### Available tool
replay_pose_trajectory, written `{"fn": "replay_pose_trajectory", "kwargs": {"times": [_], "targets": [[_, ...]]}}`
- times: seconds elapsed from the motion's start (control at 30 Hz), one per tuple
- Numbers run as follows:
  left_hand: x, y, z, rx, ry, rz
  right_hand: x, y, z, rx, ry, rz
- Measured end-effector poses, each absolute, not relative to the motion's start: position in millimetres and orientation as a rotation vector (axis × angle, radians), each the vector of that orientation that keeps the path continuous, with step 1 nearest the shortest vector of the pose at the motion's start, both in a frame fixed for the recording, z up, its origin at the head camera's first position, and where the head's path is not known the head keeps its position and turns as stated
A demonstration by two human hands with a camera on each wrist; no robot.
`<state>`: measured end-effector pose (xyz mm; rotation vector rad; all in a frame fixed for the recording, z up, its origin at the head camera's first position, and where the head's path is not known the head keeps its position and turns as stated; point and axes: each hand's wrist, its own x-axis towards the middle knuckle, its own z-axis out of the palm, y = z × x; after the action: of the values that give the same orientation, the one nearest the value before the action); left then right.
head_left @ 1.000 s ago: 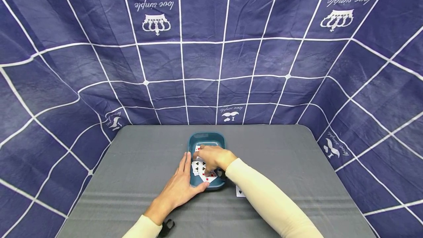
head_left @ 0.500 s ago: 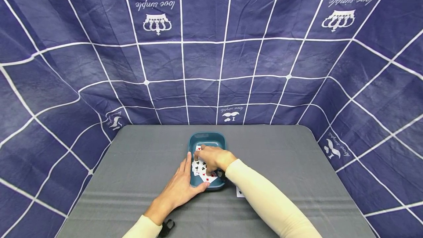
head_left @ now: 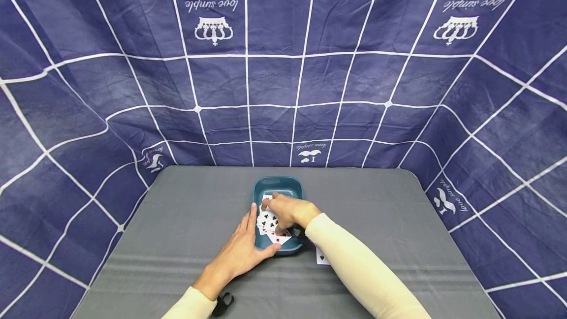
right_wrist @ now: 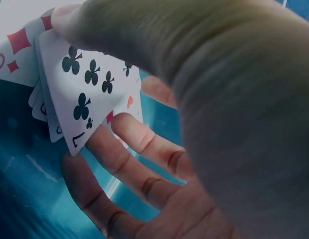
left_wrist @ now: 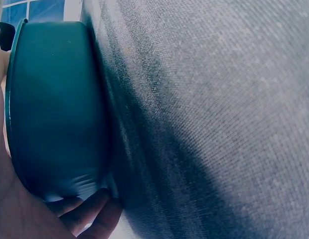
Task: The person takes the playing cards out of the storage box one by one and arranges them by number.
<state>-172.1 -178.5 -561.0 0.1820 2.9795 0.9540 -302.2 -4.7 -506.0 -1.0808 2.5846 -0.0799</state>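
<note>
A teal tray (head_left: 278,179) with rounded corners holds several loose playing cards, face up. My left hand (head_left: 241,250) holds the tray's near left corner, its thumb over the front rim and its fingers along the left wall. Inside the tray, my right hand (head_left: 287,210) grips a seven of clubs (right_wrist: 82,89) between thumb and fingertips; the card sits tilted in the right wrist view. Beneath it lie a diamonds card (right_wrist: 17,55) and other cards, partly covered. A hearts card (head_left: 267,198) shows farther back, partly behind the fingers.
Outside the tray, a spades card (head_left: 322,257) lies on the grey table (head_left: 367,201), partly hidden by the right sleeve (head_left: 354,265). A blue checked cloth (head_left: 274,82) hangs at the back and both sides.
The clubs card has shifted and turned slightly under my right fingers, covering more of the diamonds card. My left hand and the tray stay where they were.
</note>
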Motion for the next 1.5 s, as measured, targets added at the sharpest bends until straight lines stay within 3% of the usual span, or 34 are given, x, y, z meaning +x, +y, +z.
{"fn": "replay_pose_trajectory", "kwargs": {"times": [1.5], "targets": [[-171.0, -177.0, -559.9, 0.145, 2.943, 0.940, -303.2, 49.2, -479.9, -1.234, 2.644, -0.552]]}}
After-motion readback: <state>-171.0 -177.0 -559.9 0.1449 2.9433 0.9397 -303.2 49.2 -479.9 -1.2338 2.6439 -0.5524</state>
